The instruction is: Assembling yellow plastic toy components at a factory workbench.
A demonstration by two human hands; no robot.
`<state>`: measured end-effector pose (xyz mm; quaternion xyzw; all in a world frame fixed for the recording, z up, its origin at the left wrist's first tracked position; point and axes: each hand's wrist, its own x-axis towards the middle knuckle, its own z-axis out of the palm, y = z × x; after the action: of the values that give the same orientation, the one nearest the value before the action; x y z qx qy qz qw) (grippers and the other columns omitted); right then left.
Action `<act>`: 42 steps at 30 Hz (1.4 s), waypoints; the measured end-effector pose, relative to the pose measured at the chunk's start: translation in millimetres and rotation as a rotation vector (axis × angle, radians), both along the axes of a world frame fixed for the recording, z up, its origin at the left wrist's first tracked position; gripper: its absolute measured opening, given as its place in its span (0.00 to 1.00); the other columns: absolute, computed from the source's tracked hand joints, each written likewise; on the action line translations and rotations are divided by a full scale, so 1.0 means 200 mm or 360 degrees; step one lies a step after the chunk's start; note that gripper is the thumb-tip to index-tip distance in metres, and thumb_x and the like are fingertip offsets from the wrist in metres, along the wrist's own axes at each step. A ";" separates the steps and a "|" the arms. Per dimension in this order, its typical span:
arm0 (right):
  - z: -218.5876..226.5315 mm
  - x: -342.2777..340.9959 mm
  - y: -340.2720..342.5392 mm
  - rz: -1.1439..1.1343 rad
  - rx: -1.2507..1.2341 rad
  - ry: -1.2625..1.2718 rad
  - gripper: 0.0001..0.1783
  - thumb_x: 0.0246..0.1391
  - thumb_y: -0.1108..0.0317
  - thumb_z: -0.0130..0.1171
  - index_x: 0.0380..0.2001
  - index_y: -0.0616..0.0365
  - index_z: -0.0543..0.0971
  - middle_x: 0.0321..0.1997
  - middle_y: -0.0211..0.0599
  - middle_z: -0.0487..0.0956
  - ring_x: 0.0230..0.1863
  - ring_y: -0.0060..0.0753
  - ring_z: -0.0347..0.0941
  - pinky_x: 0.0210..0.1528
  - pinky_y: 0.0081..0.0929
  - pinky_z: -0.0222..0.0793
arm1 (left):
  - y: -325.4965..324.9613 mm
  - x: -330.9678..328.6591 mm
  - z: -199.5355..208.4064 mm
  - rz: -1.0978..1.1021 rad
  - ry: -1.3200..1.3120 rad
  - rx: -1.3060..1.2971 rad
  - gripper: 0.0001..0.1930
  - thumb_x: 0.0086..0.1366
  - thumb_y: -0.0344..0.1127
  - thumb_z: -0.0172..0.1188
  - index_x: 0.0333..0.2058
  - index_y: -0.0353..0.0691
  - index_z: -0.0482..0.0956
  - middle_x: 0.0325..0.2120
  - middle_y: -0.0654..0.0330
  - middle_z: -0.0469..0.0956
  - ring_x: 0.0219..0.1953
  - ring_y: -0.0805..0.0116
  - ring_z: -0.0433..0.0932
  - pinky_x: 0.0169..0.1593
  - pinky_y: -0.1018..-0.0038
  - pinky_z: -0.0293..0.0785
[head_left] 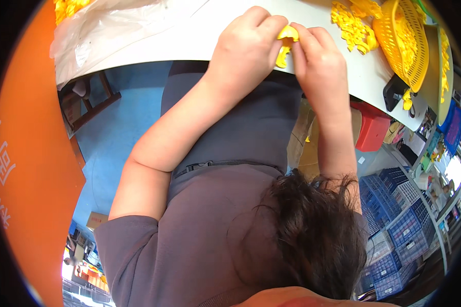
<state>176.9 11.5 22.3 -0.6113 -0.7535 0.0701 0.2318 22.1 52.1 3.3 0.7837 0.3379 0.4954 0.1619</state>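
A small, curved, glossy yellow piece (288,34) is held up between my two hands, over the near edge of the white table. My left hand (247,53) pinches its left side with thumb and fingers closed. On the other side my right hand (320,59) grips it between thumb and forefinger. A lower yellow part (281,59) hangs below my left fingertips; whether it belongs to the same piece I cannot tell. My fingers cover much of the piece.
Loose yellow pieces (354,30) lie on the white table (189,41) beside a yellow basket (381,28) of more pieces. A black phone-like object (393,93) rests near the table's edge. Clear plastic sheeting (97,38) covers the left. Blue crates (410,225) and a red stool (372,128) stand at right.
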 end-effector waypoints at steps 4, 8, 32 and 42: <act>-0.08 -0.03 -0.01 -0.0065 0.0176 0.0140 0.13 0.53 0.77 0.59 0.43 0.61 0.81 0.33 0.45 0.77 0.32 0.48 0.77 0.36 0.38 0.74 | -0.03 -0.08 0.01 -0.0180 0.0105 -0.0664 0.18 0.65 0.29 0.62 0.54 0.38 0.78 0.40 0.58 0.77 0.31 0.75 0.77 0.37 0.76 0.80; -0.08 -0.01 -0.01 -0.0055 0.0093 0.0244 0.14 0.54 0.75 0.61 0.45 0.62 0.81 0.33 0.42 0.79 0.31 0.41 0.78 0.35 0.32 0.75 | -0.02 -0.18 0.03 -0.0467 -0.0075 -0.1025 0.22 0.62 0.20 0.62 0.56 0.38 0.77 0.43 0.57 0.74 0.39 0.75 0.79 0.43 0.79 0.83; -0.02 0.19 -0.13 -0.0589 -0.0064 0.0532 0.07 0.49 0.73 0.69 0.32 0.63 0.83 0.31 0.34 0.82 0.27 0.20 0.76 0.31 0.16 0.71 | -0.02 -0.18 -0.11 -0.0099 -0.0177 -0.0581 0.22 0.51 0.28 0.75 0.46 0.33 0.81 0.37 0.56 0.79 0.34 0.72 0.81 0.37 0.79 0.84; -0.11 -0.03 -0.01 -0.0146 0.0255 0.0542 0.05 0.48 0.79 0.68 0.28 0.63 0.81 0.30 0.36 0.81 0.26 0.26 0.79 0.29 0.19 0.76 | -0.05 -0.17 -0.09 -0.0112 -0.0160 -0.0523 0.22 0.49 0.26 0.76 0.45 0.33 0.82 0.35 0.56 0.80 0.33 0.73 0.82 0.36 0.80 0.84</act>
<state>170.8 9.6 -0.2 -0.6039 -0.6779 0.1015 0.4068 -12.3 42.8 -14.9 0.7322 0.3782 0.4661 0.3218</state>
